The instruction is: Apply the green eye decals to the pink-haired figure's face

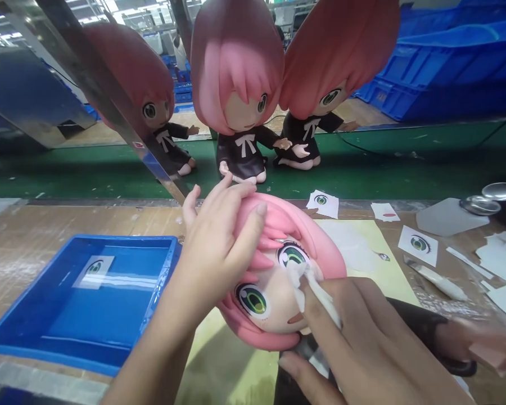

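With left hand [219, 233] spread upon the doll [278, 301], the right hand [365, 332] pinches tissue [298, 281], apparently wiping near one eye [290, 252]; next calls for light pressure.

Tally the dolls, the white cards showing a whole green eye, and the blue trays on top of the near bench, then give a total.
Dolls: 4
Eye cards: 3
Blue tray: 1
Total: 8

The doll [280, 292] has pink hair [320, 242], green eyes [253, 301] and black clothing [292, 382].
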`<state>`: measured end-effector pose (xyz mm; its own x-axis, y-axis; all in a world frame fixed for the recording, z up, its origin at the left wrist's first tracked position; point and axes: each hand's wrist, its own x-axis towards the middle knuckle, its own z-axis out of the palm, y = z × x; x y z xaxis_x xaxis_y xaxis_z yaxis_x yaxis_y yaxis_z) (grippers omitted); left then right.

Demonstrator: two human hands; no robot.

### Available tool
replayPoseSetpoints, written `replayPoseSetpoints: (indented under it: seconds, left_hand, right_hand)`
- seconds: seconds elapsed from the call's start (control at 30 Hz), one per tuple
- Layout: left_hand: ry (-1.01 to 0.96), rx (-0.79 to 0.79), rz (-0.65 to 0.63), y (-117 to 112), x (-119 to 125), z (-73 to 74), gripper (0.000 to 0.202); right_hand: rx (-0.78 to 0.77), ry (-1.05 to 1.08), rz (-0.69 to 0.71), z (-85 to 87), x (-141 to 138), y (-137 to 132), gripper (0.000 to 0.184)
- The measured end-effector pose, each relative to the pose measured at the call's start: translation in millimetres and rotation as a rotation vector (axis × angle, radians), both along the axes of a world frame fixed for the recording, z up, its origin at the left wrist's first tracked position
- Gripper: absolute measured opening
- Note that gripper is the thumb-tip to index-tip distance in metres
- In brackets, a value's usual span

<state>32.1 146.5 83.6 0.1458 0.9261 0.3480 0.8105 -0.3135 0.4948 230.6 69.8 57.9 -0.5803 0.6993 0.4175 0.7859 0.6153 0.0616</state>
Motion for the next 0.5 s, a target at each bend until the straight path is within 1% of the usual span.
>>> replayPoseSetpoints:
  seconds: [0.07, 0.17, 0.23, 0.4, 0.5]
  left_hand:
    - [0.013, -0.021, 0.002, 0, 0, 1.9, 0.029]
    - [0.013, -0.022, -0.010, 2, 0, 2.6, 0.029]
    - [0.020, -0.019, -0.018, 1, 0, 1.8, 0.029]
    - [0.027, -0.031, -0.033, -1, 0, 0.3, 0.030]
    - [0.029, -0.031, -0.029, -2, 1, 1.7, 0.030]
  right_hand:
    - [-0.005, 0.011, -0.008, -3.1, -2, 6, 0.049]
    - [0.054, 0.043, -0.009, -9.7, -7, 11, 0.056]
    - [0.063, 0.049, -0.007, -13.4, -10, 13, 0.058]
    - [-0.025, 0.052, -0.029, -14.1, -9, 19, 0.044]
    - [-0.035, 0.005, -0.029, -11.1, -4, 20, 0.041]
